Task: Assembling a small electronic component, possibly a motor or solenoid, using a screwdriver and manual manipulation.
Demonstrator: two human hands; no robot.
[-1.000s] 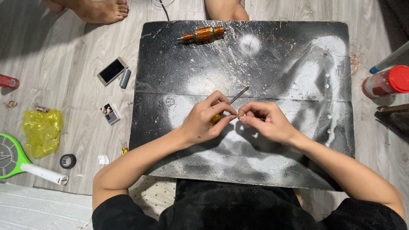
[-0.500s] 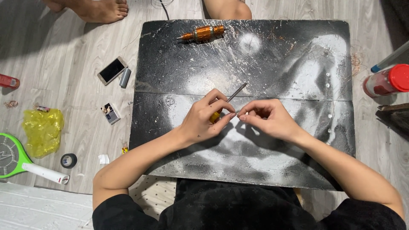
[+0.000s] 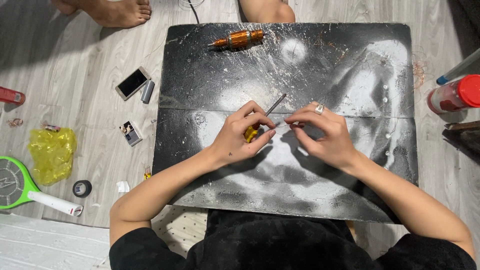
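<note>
Here, items run from left to right.
Floor, left: a green racket-shaped swatter (image 3: 17, 186), a yellow bag (image 3: 51, 154), a roll of black tape (image 3: 82, 188) and a phone (image 3: 132, 83).
Bench (image 3: 350, 65): a black board, scratched white; a copper-wound rotor (image 3: 239, 38) lies at its far edge.
Left hand (image 3: 242, 136): fingers closed around a yellow-handled screwdriver (image 3: 260, 121), shaft pointing up and right.
Right hand (image 3: 325, 135): fingertips pinched together on something too thin to identify, just beside the shaft.
Technique: judged best with both wrists resting on the board and the pinch kept close to the tip.
Far right: a red-capped bottle (image 3: 454, 95).
</note>
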